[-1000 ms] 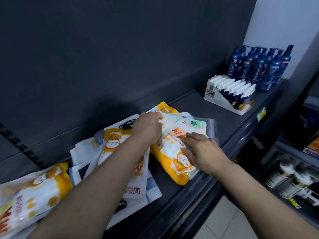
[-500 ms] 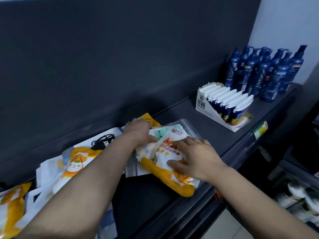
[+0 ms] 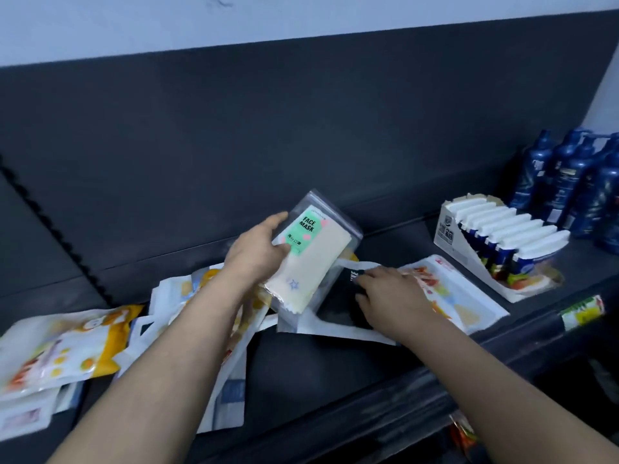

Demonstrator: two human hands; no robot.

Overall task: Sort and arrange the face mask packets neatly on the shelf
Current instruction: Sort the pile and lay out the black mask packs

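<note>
I see L hand [image 3: 254,252] gripping clear face mask pkt [image 3: 318,249], raised and tilted, frame center. R hand [image 3: 392,298] lies flat, fingers relaxed, on white pkts [image 3: 469,296] center-right on shelf [image 3: 318,373]. Orange pkts [image 3: 67,349] lower left.

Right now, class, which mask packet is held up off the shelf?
The clear packet with the green FACE MASK label, held tilted in the left hand. The orange and white packets all lie on the shelf.
</note>
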